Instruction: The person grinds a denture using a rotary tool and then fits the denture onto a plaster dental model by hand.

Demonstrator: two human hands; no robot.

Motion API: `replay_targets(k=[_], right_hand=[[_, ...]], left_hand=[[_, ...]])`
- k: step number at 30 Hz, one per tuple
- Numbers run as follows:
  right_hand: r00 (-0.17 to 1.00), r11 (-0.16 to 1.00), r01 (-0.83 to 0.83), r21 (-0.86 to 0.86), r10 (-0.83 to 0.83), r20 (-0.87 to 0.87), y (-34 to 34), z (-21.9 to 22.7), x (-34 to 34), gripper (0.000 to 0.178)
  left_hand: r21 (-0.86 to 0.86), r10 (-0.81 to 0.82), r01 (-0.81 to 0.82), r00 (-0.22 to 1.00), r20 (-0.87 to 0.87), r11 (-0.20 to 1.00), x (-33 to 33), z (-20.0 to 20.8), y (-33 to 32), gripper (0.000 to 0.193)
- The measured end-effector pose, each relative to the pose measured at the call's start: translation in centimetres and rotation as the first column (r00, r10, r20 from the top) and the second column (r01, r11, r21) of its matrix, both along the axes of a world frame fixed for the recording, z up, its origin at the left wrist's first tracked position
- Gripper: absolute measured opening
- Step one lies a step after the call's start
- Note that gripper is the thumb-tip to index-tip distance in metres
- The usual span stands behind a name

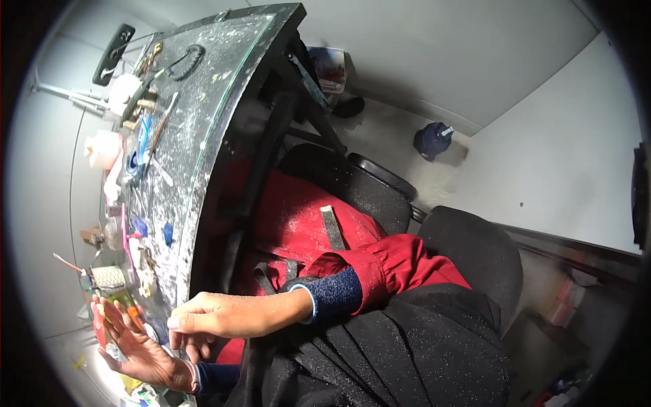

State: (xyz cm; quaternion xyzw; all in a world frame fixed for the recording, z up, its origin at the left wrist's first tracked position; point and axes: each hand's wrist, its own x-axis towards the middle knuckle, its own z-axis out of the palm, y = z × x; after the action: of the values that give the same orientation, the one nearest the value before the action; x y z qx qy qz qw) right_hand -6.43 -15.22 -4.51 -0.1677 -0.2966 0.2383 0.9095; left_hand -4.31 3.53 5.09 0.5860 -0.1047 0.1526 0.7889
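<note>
My left hand (146, 356) is raised by the near end of the bench at the lower left, palm showing and fingers spread. A slim red piece (100, 325) shows beside its fingertips; whether the hand touches it I cannot tell. Just behind those fingers lies an orange item (135, 317). My right hand (230, 315) reaches across from the right, back upward, its fingers loosely bent and apart, with nothing visible in them. It is close to the bench edge and apart from the left palm. Both wrists have dark blue cuffs.
The dark, white-dusted bench (224, 61) carries a coiled black cord (186, 62), a white paper roll (104, 149), a pink-handled brush (127, 237) and a textured cream cup (107, 278). Red cloth (312, 203) lies beside the bench. Black chairs (468, 244) and a dark blue bag-like object (432, 141) are beyond.
</note>
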Motion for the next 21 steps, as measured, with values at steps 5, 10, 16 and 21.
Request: replay_targets(k=[5, 10, 16, 21], right_hand=[[0.992, 0.992, 0.129, -0.005, -0.129, -0.009, -0.3, -0.7, 0.7, 0.037], [0.991, 0.990, 0.068, -0.121, -0.082, -0.107, -1.1, -2.1, 3.6, 0.037], [0.989, 0.952, 0.027, -0.306, -0.069, -0.128, -3.2, -1.7, 7.4, 0.043], [0.906, 0.638, 0.419, -0.646, -0.335, 0.258, -5.4, 3.8, 13.4, 0.026]], left_hand=[[-0.178, -0.315, 0.318, 0.948, 0.050, 0.931, 3.4, 0.3, 2.4, 0.065], [-0.474, -0.315, 0.282, 0.949, 0.010, 0.834, 6.7, -2.5, 3.1, 0.064], [-0.451, -0.004, 0.014, 1.000, 0.021, 0.892, 7.5, -3.0, 1.7, 0.061], [-0.360, 0.053, -0.071, 0.997, -0.060, 0.930, 8.4, -2.0, 1.6, 0.072]])
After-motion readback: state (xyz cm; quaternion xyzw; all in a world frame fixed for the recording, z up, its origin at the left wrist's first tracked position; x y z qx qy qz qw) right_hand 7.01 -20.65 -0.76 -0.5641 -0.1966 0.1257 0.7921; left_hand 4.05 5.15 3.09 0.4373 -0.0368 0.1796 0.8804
